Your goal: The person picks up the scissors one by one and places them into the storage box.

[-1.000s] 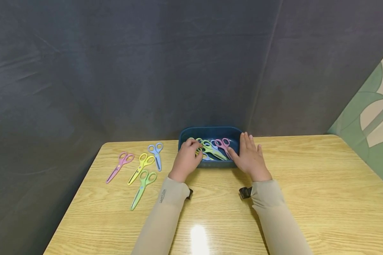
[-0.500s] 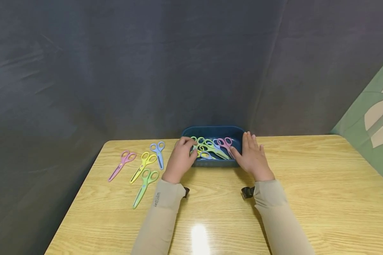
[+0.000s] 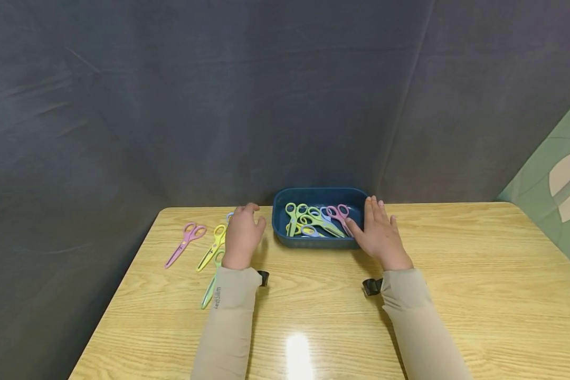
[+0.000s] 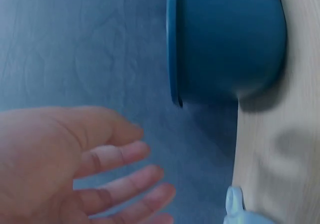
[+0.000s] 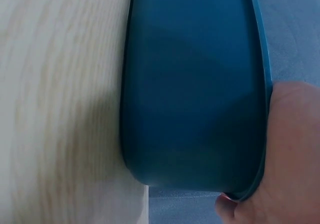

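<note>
A dark blue-grey cloth backdrop [image 3: 285, 105] rises behind a pale wood-grain table [image 3: 332, 316], with a green-and-cream leaf-patterned panel [image 3: 562, 158] at the far right. Two beige-sleeved arms [image 3: 225, 332] reach across the table toward a dark blue, round-cornered plastic bin [image 3: 320, 243] at its back edge. The person's bare hands are apart, the bin between them. The right hand [image 3: 382, 237] lies flat against the bin's right end, fingers straight, thumb over the rim. The left hand [image 3: 241, 237] is empty, fingers loosely bent, just left of the bin. On the table by that hand lie green-handled scissors [image 3: 209, 291], partly hidden by the wrist, yellow-handled scissors [image 3: 214, 250], pink-handled scissors [image 3: 182, 246] farthest left, and light-blue scissors [image 4: 245, 217], mostly covered by the hand in the head view. Inside the bin, two light-green scissors [image 3: 330, 228] lie with pink ones [image 3: 347, 228] and partly covered blue and yellow ones. Smallest are the black wrist fittings [image 3: 372, 286] at both cuffs.
</note>
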`<state>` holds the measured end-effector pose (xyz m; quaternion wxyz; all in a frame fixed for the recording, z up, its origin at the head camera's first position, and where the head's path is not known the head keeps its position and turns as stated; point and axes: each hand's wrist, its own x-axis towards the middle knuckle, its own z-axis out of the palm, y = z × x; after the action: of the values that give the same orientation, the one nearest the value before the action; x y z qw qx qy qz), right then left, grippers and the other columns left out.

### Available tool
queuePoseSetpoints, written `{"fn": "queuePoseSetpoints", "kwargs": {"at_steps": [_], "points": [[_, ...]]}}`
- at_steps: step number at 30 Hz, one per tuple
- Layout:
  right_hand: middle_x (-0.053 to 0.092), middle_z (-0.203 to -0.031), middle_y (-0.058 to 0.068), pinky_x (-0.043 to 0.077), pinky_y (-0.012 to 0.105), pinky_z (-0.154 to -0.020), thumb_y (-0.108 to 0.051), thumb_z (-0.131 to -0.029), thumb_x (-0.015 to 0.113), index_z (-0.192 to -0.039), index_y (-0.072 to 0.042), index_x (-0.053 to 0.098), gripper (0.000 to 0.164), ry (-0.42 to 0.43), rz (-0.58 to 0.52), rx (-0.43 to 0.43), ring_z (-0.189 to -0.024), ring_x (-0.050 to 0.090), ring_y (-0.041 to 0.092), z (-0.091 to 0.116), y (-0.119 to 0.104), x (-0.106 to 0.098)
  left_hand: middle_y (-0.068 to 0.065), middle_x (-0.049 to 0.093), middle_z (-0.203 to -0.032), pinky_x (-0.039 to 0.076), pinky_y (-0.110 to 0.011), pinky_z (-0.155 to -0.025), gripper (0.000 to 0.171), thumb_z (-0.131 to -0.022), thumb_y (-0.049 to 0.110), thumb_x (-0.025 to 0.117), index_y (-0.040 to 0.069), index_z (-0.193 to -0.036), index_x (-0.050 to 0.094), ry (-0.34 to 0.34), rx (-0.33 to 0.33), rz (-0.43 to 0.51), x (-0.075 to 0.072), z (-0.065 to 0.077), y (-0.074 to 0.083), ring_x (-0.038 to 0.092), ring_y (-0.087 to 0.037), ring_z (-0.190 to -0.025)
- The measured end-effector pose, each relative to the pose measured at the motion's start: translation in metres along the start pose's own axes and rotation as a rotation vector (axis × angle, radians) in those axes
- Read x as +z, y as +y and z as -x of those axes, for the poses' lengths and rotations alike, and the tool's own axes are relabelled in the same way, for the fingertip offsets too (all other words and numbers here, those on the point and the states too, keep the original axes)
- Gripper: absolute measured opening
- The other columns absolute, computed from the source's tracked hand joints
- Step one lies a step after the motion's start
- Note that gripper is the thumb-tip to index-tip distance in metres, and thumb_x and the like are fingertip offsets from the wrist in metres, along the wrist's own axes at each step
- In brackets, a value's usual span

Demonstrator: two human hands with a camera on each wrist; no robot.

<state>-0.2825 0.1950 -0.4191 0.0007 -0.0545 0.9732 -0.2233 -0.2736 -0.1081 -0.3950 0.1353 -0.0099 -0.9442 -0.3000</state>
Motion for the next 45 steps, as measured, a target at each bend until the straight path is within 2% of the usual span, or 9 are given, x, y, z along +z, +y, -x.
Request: {"fn": "queuePoseSetpoints", "kwargs": {"at_steps": [4,7,11,15,20,22,31,36,45], "points": [[0.000,-0.166,0.029,0.000,0.066,-0.118,-0.051,-0.105,0.042,-0.158,0.009,0.004,0.089,-0.001,-0.003,-0.002,-0.153,-0.002,0.045,0.000,0.000,-0.001,-0.029,0.062,-0.121,0.053,-0.052,-0.085,0.037,-0.099,0.015,0.060,-0.004,-0.130,0.062,-0.066,-0.080,-0.026,-0.004,0.001,-0.010,0.064,-0.042,-0.099],[-0.001,-0.166,0.029,0.000,0.066,-0.118,-0.052,-0.105,0.041,-0.158,0.009,0.004,0.089,-0.002,-0.005,-0.002,-0.153,-0.001,0.045,0.000,0.001,0.000,-0.029,0.062,-0.122,0.052,-0.052,-0.089,0.039,-0.099,0.015,0.059,-0.006,-0.131,0.061,-0.115,-0.106,-0.046,-0.005,0.001,-0.017,0.063,-0.042,-0.104],[-0.001,-0.166,0.028,-0.001,0.066,-0.118,-0.052,-0.105,0.041,-0.158,0.009,0.003,0.090,-0.005,-0.007,-0.005,-0.153,-0.001,0.044,0.000,0.002,0.001,-0.029,0.065,-0.123,0.049,-0.054,-0.096,0.038,-0.096,0.013,0.060,-0.009,-0.126,0.065,-0.146,-0.133,-0.059,-0.005,0.001,-0.023,0.060,-0.045,-0.115],[-0.001,-0.166,0.028,-0.001,0.066,-0.118,-0.053,-0.105,0.041,-0.158,0.009,0.003,0.090,-0.007,-0.004,-0.007,-0.153,-0.001,0.044,0.000,0.003,0.002,-0.029,0.068,-0.117,0.051,-0.053,-0.094,0.034,-0.094,0.012,0.062,-0.012,-0.118,0.068,-0.163,-0.161,-0.075,-0.003,0.002,-0.026,0.063,-0.046,-0.111],[-0.001,-0.166,0.028,0.000,0.066,-0.118,-0.053,-0.105,0.042,-0.159,0.009,0.003,0.090,-0.010,-0.009,-0.005,-0.154,-0.001,0.044,0.001,0.003,0.001,-0.029,0.069,-0.097,0.054,-0.054,-0.085,0.025,-0.093,0.013,0.067,-0.012,-0.097,0.068,-0.155,-0.185,-0.127,0.003,0.003,-0.030,0.066,-0.046,-0.096],[-0.001,-0.166,0.028,0.000,0.066,-0.118,-0.053,-0.105,0.042,-0.159,0.008,0.003,0.090,-0.011,-0.012,-0.005,-0.154,-0.002,0.044,0.001,0.003,0.001,-0.029,0.067,-0.094,0.054,-0.055,-0.083,0.025,-0.093,0.013,0.069,-0.012,-0.094,0.067,-0.145,-0.202,-0.134,0.005,0.004,-0.031,0.066,-0.047,-0.092],[0.000,-0.166,0.027,0.001,0.066,-0.118,-0.054,-0.104,0.042,-0.159,0.008,0.004,0.091,0.003,-0.023,-0.010,-0.154,-0.001,0.044,-0.002,0.006,0.003,-0.033,0.064,-0.099,0.053,-0.054,-0.087,0.032,-0.088,0.003,0.069,-0.017,-0.112,0.063,-0.123,-0.247,-0.193,0.011,0.003,-0.034,0.064,-0.048,-0.095],[-0.001,-0.166,0.026,0.002,0.066,-0.118,-0.055,-0.104,0.042,-0.159,0.007,0.003,0.091,0.000,-0.025,-0.013,-0.154,-0.001,0.043,-0.002,0.006,0.003,-0.034,0.063,-0.105,0.051,-0.055,-0.091,0.038,-0.089,0.005,0.070,-0.018,-0.119,0.061,-0.101,-0.258,-0.216,0.015,0.002,-0.036,0.063,-0.049,-0.100],[-0.001,-0.166,0.027,0.001,0.067,-0.118,-0.052,-0.105,0.042,-0.159,0.008,0.002,0.090,-0.008,-0.023,-0.018,-0.154,-0.001,0.044,-0.001,0.003,-0.001,-0.035,0.061,-0.107,0.052,-0.054,-0.091,0.027,-0.089,-0.002,0.065,-0.018,-0.111,0.063,-0.045,-0.282,-0.183,0.023,-0.002,-0.037,0.063,-0.051,-0.100]]}}
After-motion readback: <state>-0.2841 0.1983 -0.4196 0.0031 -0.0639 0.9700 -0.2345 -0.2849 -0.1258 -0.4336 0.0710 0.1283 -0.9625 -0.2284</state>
